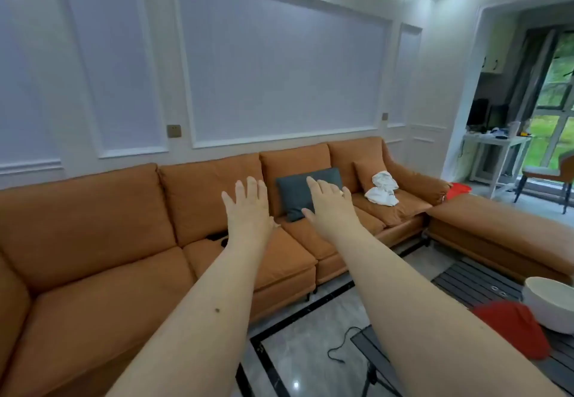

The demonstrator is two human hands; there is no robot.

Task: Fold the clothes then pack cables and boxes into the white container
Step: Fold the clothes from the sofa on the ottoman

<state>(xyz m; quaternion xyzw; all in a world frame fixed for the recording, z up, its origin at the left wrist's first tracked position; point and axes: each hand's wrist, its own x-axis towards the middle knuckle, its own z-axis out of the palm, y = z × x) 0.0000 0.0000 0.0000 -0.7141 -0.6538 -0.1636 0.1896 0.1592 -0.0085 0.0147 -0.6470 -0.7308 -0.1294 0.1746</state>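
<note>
Hands out front, both raised at arm's length with nothing in them. Left hand [248, 207] fingers straight and spread, palm away; right hand [329, 207] likewise flat and released, seen against the grey cushion [295, 196] on the orange sofa [93, 225].

White garment [383, 191] crumpled on the sofa seat to the right, well apart from both hands. Red cloth [512, 328] heaped on the dark slatted table [478, 278], touching the white container [549, 303] (only partly in frame). Black cable [341, 347] trails on the tiled floor beside the table; a dark item [217, 238] on the sofa seat behind the left wrist, too hidden to name.

Risks, as judged: clothes lie in two separate places, so one could be missed; the loose floor cable could snag a foot on the walk over.
</note>
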